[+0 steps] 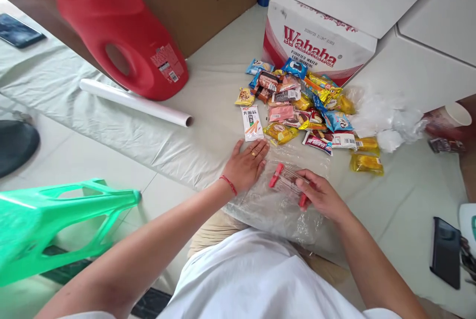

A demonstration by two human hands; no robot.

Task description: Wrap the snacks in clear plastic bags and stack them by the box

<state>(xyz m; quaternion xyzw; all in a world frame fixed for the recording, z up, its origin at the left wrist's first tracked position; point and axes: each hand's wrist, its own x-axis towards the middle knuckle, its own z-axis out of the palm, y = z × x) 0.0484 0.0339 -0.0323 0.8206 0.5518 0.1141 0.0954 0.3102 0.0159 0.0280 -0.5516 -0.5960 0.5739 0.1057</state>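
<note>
My left hand [246, 166] lies flat with its fingers stretched out, pressing on the left edge of a clear plastic sheet [284, 220]. Its fingertips reach close to a white snack packet [252, 123]. Over the sheet, my right hand [323, 195] grips a see-through roll of plastic film [290, 180] with red ends, thumb and fingers at its right side. Beyond both hands sits a pile of small wrapped snacks [293, 96] in yellow, blue, red and brown wrappers. A yellow snack packet [366, 164] lies at the pile's right edge.
Behind the snacks stands a Wahaha water carton [320, 36]. Crumpled clear plastic bags [388, 118] are right of the pile. A red jug [148, 56] and a white tube [137, 103] are at left; a green stool [74, 215] stands below. A phone [445, 252] lies at right.
</note>
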